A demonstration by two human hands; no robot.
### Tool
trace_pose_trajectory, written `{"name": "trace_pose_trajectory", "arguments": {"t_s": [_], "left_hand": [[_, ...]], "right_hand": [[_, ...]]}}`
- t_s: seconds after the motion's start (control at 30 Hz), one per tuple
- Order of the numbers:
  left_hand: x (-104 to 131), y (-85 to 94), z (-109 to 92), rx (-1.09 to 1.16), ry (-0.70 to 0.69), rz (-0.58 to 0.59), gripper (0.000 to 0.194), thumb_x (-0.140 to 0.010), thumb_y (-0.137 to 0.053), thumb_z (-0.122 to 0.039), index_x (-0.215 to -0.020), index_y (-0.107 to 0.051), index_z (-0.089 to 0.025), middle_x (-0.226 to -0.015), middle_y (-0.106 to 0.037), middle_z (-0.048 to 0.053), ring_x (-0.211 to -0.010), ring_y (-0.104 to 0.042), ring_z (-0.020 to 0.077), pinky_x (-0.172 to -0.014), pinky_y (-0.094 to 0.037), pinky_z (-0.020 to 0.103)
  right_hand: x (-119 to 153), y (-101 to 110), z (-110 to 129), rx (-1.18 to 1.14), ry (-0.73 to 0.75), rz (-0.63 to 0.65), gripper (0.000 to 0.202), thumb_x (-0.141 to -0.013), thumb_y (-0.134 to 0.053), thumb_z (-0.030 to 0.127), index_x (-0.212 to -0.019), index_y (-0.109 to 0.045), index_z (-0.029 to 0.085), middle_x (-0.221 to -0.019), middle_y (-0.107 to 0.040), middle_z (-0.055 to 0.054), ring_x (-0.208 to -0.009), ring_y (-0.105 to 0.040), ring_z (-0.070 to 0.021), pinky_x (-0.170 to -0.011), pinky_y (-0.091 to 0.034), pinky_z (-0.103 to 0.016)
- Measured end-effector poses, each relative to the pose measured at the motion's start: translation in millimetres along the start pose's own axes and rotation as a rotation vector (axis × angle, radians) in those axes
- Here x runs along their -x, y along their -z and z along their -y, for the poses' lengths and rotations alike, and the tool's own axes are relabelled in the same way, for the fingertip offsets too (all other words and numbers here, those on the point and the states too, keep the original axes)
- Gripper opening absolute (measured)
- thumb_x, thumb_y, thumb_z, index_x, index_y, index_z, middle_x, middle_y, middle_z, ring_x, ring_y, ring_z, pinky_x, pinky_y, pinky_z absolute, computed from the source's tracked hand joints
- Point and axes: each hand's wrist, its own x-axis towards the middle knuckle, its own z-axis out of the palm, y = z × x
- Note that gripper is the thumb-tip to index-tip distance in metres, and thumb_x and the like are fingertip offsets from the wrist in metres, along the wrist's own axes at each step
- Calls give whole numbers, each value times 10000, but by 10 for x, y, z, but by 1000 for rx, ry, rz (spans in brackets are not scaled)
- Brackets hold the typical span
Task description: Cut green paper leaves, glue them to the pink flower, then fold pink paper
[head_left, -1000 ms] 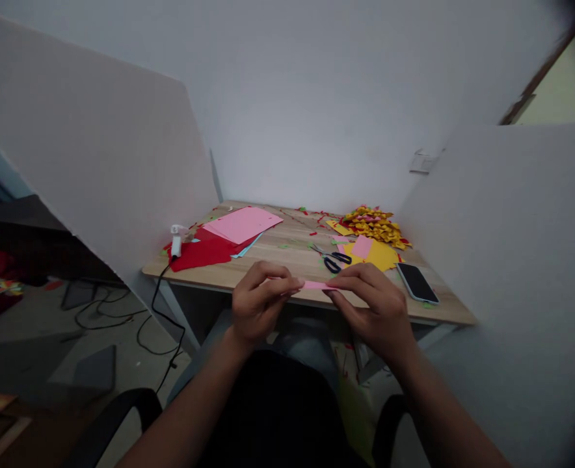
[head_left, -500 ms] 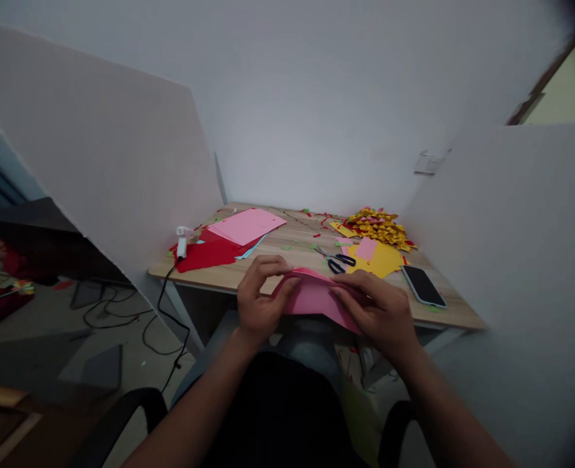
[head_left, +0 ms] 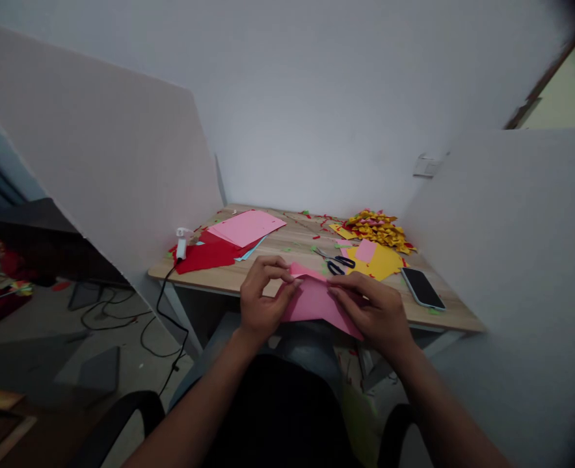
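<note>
A pink paper sheet [head_left: 311, 300], folded along its upper edge, hangs between my hands at the table's front edge. My left hand [head_left: 267, 298] pinches its upper left part between thumb and fingers. On the other side, my right hand [head_left: 373, 304] pinches the fold near the upper right. Just beyond the paper lie open scissors [head_left: 340, 263] with dark handles. Yellow paper [head_left: 378, 262] with a small pink piece [head_left: 366, 251] on it rests right of the scissors.
On the wooden table [head_left: 287, 237], pink sheets [head_left: 248, 227] overlap red paper [head_left: 207, 255] at left. A pile of yellow folded pieces [head_left: 380, 229] sits back right, a phone [head_left: 423, 288] front right. A white device [head_left: 181, 246] trails a black cable off the left edge.
The pink paper's upper edge has shifted in my fingers, and more of a raised fold shows near my left fingertips. My right hand has moved slightly left.
</note>
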Motion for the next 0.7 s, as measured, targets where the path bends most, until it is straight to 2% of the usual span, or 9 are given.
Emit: {"name": "trace_pose_trajectory", "arguments": {"t_s": [0.1, 0.17, 0.33, 0.37, 0.43, 0.53, 0.6, 0.7], "left_hand": [[11, -4, 27, -39, 6, 46, 130, -819, -772, -179, -818, -644, -200, -956, -620, 26, -949, -604, 168, -884, -484, 324], [36, -20, 85, 4, 49, 82, 137, -825, -768, -198, -877, -642, -207, -938, -637, 22, -936, -615, 170, -864, -476, 316], [114, -92, 304, 205, 323, 177, 415, -785, -804, -313, -1146, -632, -199, -913, -645, 16, -798, -594, 141, -751, -470, 263], [124, -101, 340, 226, 379, 199, 413, -789, -795, -337, -1144, -643, -188, -908, -643, 19, -786, -586, 141, -739, -472, 260], [140, -103, 392, 213, 455, 249, 299, -819, -757, -377, -1016, -684, -165, -860, -641, 19, -761, -574, 142, -716, -465, 255], [158, -66, 433, 113, 436, 407, 205, -861, -706, -365, -843, -701, -160, -802, -670, 22, -751, -590, 149, -693, -448, 251], [161, -26, 455, 81, 387, 483, 143, -887, -663, -305, -887, -715, -172, -846, -707, 32, -785, -625, 156, -704, -456, 249], [126, 24, 524, 68, 402, 428, 159, -904, -634, -317, -893, -692, -169, -800, -690, 20, -728, -616, 141, -665, -455, 236]], "right_hand": [[8, -19, -36, -12, -24, 12, 95, -938, -635, 221, -981, -719, 232, -872, -777, -16, -771, -726, -141, -720, -573, -249], [19, -41, -91, -18, -34, 28, 101, -938, -635, 233, -989, -722, 235, -878, -777, -21, -778, -726, -148, -726, -574, -260], [45, -116, -262, -44, -15, 54, 115, -935, -635, 238, -995, -732, 233, -893, -778, -36, -800, -729, -160, -733, -571, -268], [48, -129, -289, -51, -13, 58, 119, -937, -629, 241, -991, -735, 236, -888, -777, -36, -798, -728, -162, -732, -572, -271], [54, -150, -338, -60, -13, 71, 134, -946, -613, 244, -994, -738, 241, -885, -773, -36, -801, -725, -164, -739, -574, -276], [69, -170, -413, -20, -21, 151, 175, -958, -593, 247, -1066, -732, 245, -937, -756, -49, -856, -712, -172, -780, -571, -294], [85, -179, -471, 41, -17, 222, 169, -939, -627, 272, -1062, -739, 245, -1020, -729, -77, -954, -688, -202, -840, -564, -342], [115, -200, -561, 98, -7, 213, 146, -891, -692, 346, -829, -748, 227, -1214, -673, -127, -1148, -607, -275, -976, -506, -471]]}}
